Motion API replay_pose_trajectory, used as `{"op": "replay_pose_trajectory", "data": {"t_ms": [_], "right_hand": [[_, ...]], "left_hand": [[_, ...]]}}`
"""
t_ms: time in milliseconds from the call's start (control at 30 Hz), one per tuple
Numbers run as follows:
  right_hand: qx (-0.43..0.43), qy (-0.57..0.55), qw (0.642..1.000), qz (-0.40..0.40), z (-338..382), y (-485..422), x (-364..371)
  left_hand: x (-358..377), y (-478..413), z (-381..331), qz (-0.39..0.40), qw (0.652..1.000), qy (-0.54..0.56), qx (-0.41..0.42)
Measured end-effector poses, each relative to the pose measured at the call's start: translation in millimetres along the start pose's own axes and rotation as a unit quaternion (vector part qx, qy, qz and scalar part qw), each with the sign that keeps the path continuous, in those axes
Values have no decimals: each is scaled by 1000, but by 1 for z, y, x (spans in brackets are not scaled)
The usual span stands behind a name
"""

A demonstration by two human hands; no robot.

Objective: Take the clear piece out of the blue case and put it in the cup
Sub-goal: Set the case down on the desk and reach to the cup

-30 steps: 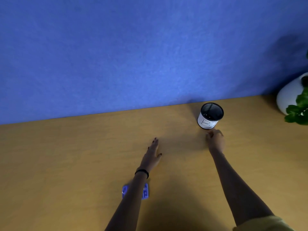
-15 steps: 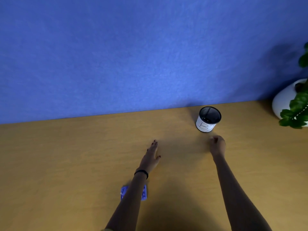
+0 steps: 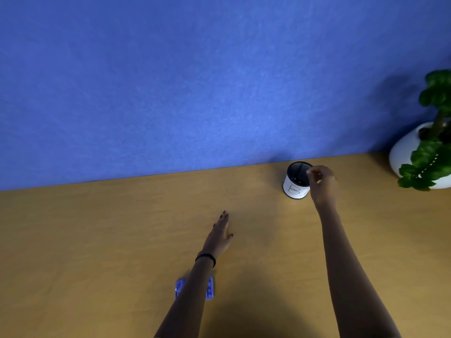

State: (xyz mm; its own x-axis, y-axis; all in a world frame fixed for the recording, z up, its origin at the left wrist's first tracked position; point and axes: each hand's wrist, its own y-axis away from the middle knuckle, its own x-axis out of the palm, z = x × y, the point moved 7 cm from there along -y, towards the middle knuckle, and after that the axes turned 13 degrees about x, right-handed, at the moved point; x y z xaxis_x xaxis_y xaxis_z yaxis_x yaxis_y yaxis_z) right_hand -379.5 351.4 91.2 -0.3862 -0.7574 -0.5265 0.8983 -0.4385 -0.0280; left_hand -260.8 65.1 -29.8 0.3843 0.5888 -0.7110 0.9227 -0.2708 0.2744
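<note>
Since the earlier frame, right hand (image 3: 320, 181) is being raised from the table (image 3: 97, 240) to the cup (image 3: 296, 180) rim, fingertips pinched together over the opening; clear piece too small to be made out. Left hand (image 3: 219, 236) is being rested flat, fingers together. Blue case (image 3: 209, 289) is being partly hidden under the left forearm.

R hand (image 3: 320, 179) pinched at cup (image 3: 296, 181) rim, L hand (image 3: 219, 236) flat on table (image 3: 97, 240), blue case (image 3: 210, 288) under forearm
</note>
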Motion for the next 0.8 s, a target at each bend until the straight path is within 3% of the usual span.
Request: {"op": "replay_pose_trajectory", "data": {"t_ms": [267, 800], "right_hand": [[24, 99, 995, 4, -3, -6, 13], [72, 71, 995, 10, -5, -4, 11]], "left_hand": [[0, 5, 1, -15, 999, -45, 26], [0, 14, -6, 12, 997, -79, 23]]}}
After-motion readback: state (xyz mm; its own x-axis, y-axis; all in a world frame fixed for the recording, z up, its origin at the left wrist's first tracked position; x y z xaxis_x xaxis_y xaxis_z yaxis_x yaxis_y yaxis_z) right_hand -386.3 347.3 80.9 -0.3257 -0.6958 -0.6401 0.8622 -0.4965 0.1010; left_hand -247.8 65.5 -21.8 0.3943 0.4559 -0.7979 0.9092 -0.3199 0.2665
